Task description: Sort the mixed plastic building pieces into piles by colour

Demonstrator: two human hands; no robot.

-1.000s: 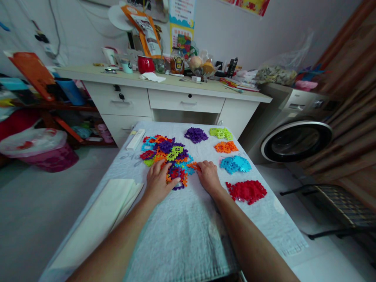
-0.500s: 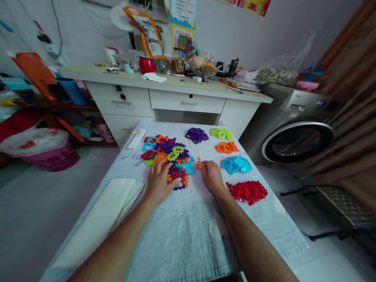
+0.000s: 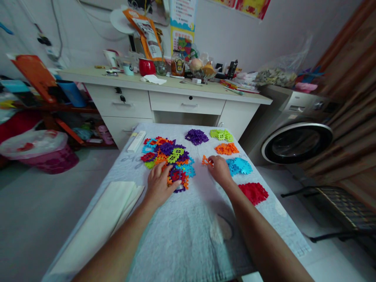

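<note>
My right hand (image 3: 219, 169) pinches an orange plastic building piece (image 3: 206, 161) above the cloth, left of the blue pile (image 3: 241, 166). My left hand (image 3: 160, 183) rests with fingers spread at the near edge of a mixed heap of coloured pieces (image 3: 172, 154), touching it. Single-colour piles lie on the right: a purple pile (image 3: 196, 136), a lime green pile (image 3: 221, 135), an orange pile (image 3: 226, 148) and a red pile (image 3: 254, 193). My right wrist and forearm hide part of the blue and red piles.
A pale cloth covers the table (image 3: 179, 243). On its left lie a folded white cloth (image 3: 108, 207) and a white box-like bar (image 3: 136, 141). Behind stands a cluttered white desk (image 3: 188, 102); a washing machine (image 3: 293, 125) and a chair (image 3: 337, 211) are at the right.
My right hand has moved right, away from the mixed heap, carrying the orange piece toward the single-colour piles. My left hand stays in nearly the same place on the heap.
</note>
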